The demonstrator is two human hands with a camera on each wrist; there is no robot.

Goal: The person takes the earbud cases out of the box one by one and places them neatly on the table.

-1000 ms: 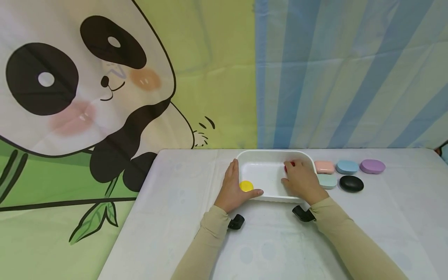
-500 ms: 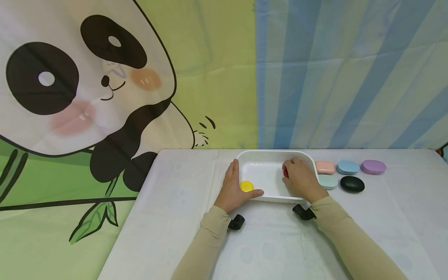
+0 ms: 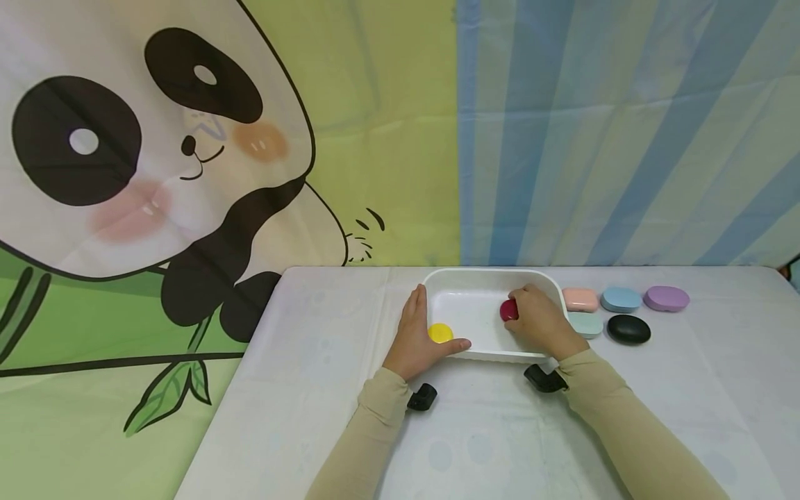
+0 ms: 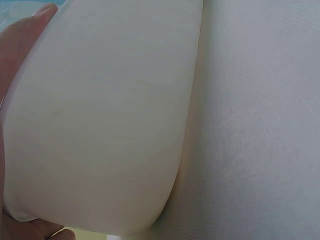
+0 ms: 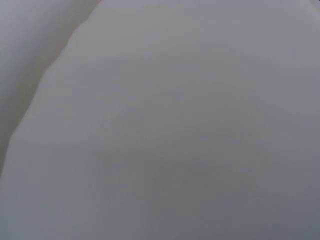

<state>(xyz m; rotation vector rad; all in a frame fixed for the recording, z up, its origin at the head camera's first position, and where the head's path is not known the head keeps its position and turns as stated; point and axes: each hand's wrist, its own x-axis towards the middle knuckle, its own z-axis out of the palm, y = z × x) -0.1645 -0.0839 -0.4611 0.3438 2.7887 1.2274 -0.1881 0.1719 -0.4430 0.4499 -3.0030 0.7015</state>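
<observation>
A white rectangular tray (image 3: 465, 305) rests on the table. My left hand (image 3: 417, 344) lies at its front left corner, fingers fairly straight along the left side and thumb out over the front rim. In the left wrist view, the tray's outer wall (image 4: 100, 110) fills much of the picture, with the thumb (image 4: 22, 40) at upper left. A yellow round disc (image 3: 440, 332) sits inside the tray next to that hand. Towards the tray's right end, my right hand (image 3: 540, 321) pinches a dark red round piece (image 3: 509, 310) between thumb and fingers, partly hiding it.
Right of the tray lie oval and rounded-block pieces: pink (image 3: 580, 299), blue (image 3: 621, 298), purple (image 3: 666, 298), mint (image 3: 585, 325) and black (image 3: 628, 328). A panda-printed cloth and a striped curtain (image 3: 625, 139) hang behind the table. The right wrist view shows only blurred white surface.
The red piece, mostly hidden under my right fingers before, now shows its round face as the fingers have turned it and shifted slightly. My left hand and the tray stay put.
</observation>
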